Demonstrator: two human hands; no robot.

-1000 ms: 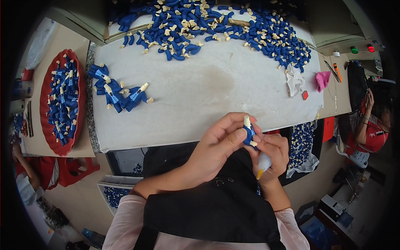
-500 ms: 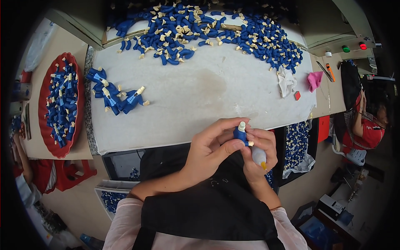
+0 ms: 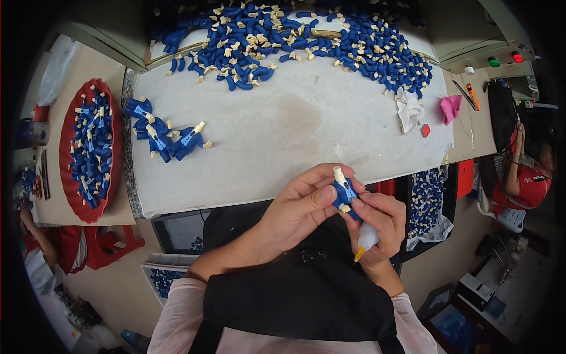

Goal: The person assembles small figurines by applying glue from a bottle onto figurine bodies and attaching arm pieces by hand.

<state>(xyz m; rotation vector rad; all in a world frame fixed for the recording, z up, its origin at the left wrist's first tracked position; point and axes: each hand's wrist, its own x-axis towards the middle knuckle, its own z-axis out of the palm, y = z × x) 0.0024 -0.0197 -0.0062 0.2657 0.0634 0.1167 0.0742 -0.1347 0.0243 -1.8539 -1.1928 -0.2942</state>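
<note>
Above my lap, just off the table's front edge, my left hand (image 3: 298,206) pinches a small blue figure torso (image 3: 344,193). It has a cream neck, a light-blue front and a cream hand at the end of its arm. My right hand (image 3: 384,219) has its fingertips against the torso's right side. In its palm sits a small whitish squeeze bottle (image 3: 368,236), its yellow tip pointing down toward me. Several similar torsos with arms (image 3: 159,141) lie at the table's left.
Loose blue arms with cream hands (image 3: 247,47) are heaped along the back of the white-covered table (image 3: 236,118). A red scalloped tray (image 3: 66,153) of figure parts stands left. White cloth (image 3: 408,112), pink cloth (image 3: 451,108) and an orange cutter (image 3: 473,97) lie right. Other people sit at both sides.
The torso has been turned so that its light-blue front and cream hand face up. My right hand has shifted slightly right and down, and the bottle's tip has swung to the left.
</note>
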